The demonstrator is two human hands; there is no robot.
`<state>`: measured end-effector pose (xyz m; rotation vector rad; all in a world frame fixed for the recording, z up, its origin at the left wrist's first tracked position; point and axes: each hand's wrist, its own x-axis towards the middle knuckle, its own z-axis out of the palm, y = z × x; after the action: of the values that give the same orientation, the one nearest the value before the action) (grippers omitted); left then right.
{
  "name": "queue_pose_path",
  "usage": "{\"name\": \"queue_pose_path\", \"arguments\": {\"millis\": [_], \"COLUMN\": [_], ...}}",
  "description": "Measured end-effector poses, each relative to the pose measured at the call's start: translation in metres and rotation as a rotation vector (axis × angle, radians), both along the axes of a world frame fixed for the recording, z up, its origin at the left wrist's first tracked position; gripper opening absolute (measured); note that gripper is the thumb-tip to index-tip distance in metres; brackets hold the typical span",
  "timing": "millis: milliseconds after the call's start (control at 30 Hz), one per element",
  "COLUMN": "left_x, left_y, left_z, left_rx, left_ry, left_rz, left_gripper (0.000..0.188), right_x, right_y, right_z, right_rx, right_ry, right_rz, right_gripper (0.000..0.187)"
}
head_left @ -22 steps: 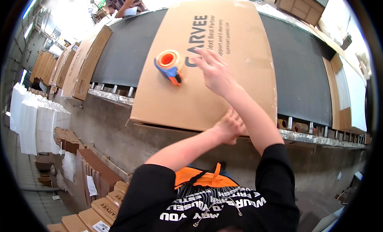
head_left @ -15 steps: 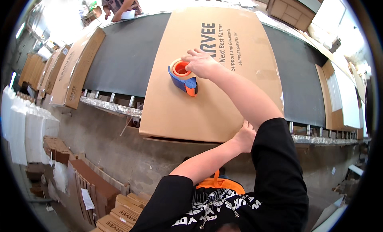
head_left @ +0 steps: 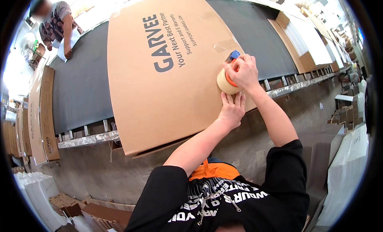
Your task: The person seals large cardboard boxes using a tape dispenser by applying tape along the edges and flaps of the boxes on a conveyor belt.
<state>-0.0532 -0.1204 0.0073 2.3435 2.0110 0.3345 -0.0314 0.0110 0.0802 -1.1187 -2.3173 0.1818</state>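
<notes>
A large brown cardboard carton [head_left: 147, 104] with dark printing lies flat in front of me. At its right end my right hand [head_left: 244, 72] grips a tape dispenser [head_left: 227, 83] with a blue body, an orange core and a wide roll of yellowish tape. The dispenser's blue part points away from me; my fingers hide much of its middle. Just on the near side of the roll, my left hand [head_left: 233, 110] presses down near the carton's right edge, fingers stretched out and holding nothing. Clear tape [head_left: 228, 43] shows on the carton beyond the dispenser.
Under the carton runs a dark conveyor belt [head_left: 81, 88] with a metal side rail [head_left: 89, 139]. More cartons [head_left: 47, 116] stand at its left, and an open box with white panels [head_left: 309, 44] at its right. Across the belt, a person [head_left: 60, 26] holds white paper.
My right hand has taken hold of the tape dispenser and brought it to the carton's right end. My left hand now lies on the carton beside it. The view has swung right.
</notes>
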Motion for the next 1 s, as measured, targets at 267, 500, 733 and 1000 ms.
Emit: {"name": "queue_pose_path", "arguments": {"millis": [267,500,733,1000], "left_x": [-0.001,-0.004,-0.008,-0.007], "left_y": [-0.002,-0.003,-0.008,-0.005], "left_z": [0.006,0.002,0.01,0.012], "left_rx": [-0.108,-0.072,-0.138,-0.129], "left_ry": [0.045,0.093,0.139,0.134], "left_rz": [0.008,0.052,0.086,0.121], "left_gripper": [0.089,0.091,0.085,0.091], "right_x": [0.034,0.059,0.106,0.132], "right_y": [0.018,0.031,-0.004,-0.036], "right_z": [-0.014,-0.014,0.105,0.067], "right_rx": [-0.587,-1.069,-0.596,-0.528], "right_ry": [0.085,0.563,0.164,-0.793], "right_rz": [-0.27,-0.059,0.082,0.104], "right_gripper": [0.066,0.043,0.065,0.044]}}
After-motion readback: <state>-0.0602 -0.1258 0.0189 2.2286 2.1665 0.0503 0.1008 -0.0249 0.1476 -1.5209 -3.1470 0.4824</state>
